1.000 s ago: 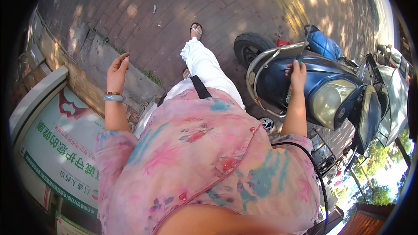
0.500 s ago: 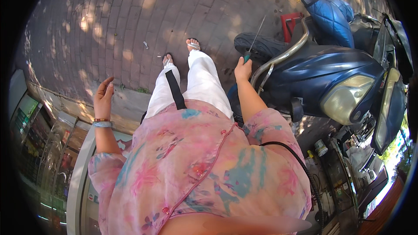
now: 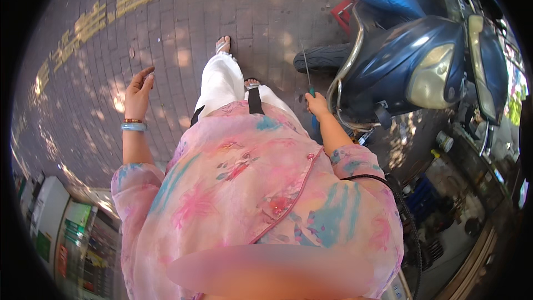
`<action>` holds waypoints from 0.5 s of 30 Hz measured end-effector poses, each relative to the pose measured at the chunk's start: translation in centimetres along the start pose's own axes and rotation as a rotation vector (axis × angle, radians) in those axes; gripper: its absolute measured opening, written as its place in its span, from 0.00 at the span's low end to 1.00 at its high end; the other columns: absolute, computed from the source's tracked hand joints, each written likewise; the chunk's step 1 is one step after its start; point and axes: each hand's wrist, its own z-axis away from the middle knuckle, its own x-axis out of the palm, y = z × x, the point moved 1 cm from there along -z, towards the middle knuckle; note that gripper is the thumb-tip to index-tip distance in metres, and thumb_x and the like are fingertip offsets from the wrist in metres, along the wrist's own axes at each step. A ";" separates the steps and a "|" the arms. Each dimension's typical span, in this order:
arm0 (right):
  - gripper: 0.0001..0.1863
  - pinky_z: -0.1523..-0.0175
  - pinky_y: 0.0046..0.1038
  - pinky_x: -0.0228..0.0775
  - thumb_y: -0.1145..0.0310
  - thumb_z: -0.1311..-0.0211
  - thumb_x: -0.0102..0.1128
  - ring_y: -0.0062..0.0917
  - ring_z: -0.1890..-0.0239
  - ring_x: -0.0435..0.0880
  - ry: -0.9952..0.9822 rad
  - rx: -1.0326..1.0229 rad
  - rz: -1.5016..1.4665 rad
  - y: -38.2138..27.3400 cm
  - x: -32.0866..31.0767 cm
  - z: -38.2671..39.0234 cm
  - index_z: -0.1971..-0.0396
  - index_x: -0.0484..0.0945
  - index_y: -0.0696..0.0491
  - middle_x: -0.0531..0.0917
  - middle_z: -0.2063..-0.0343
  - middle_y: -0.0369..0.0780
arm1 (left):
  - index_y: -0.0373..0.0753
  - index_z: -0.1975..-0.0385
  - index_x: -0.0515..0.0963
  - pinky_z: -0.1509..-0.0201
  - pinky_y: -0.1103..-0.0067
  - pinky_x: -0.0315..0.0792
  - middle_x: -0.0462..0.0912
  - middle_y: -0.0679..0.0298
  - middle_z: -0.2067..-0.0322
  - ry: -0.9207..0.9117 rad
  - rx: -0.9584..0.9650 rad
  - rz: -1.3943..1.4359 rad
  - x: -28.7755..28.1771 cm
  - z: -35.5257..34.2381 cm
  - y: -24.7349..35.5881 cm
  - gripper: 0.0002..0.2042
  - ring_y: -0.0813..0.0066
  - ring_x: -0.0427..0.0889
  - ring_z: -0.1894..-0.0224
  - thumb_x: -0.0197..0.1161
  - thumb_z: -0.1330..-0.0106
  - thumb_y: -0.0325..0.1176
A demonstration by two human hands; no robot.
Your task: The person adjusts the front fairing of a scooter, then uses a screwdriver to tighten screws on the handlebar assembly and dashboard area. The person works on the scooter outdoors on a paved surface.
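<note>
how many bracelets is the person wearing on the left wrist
2, both on the left wrist below the open left hand: a thin beaded bracelet nearer the hand, and a pale blue-green bangle just beneath it. The wrist's far side is hidden.

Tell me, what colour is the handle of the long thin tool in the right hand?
The tool's handle looks green, poking out above the right hand; the head view shows it.
</note>
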 end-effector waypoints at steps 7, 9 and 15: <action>0.21 0.57 0.41 0.69 0.53 0.52 0.62 0.47 0.62 0.80 0.364 -0.202 0.325 -4.1 -3.3 8.5 0.67 0.78 0.57 0.81 0.69 0.52 | 0.38 0.51 0.77 0.65 0.88 0.63 0.71 0.77 0.74 -0.071 0.357 -0.008 -2.0 -13.6 14.4 0.14 0.88 0.66 0.70 0.58 0.34 0.35; 0.21 0.60 0.40 0.69 0.53 0.52 0.63 0.46 0.65 0.80 0.462 -0.214 0.258 -5.5 -3.1 10.0 0.68 0.78 0.57 0.81 0.71 0.51 | 0.37 0.51 0.77 0.65 0.89 0.63 0.71 0.77 0.73 -0.150 0.384 0.001 -0.5 -15.6 18.5 0.14 0.89 0.66 0.70 0.58 0.34 0.35; 0.22 0.60 0.40 0.69 0.54 0.51 0.63 0.47 0.64 0.79 0.649 -0.231 -0.094 -8.2 -3.7 10.7 0.66 0.77 0.58 0.81 0.70 0.52 | 0.36 0.51 0.76 0.65 0.89 0.64 0.70 0.76 0.74 -0.385 0.614 -0.141 7.7 -19.7 33.3 0.15 0.89 0.66 0.71 0.58 0.34 0.36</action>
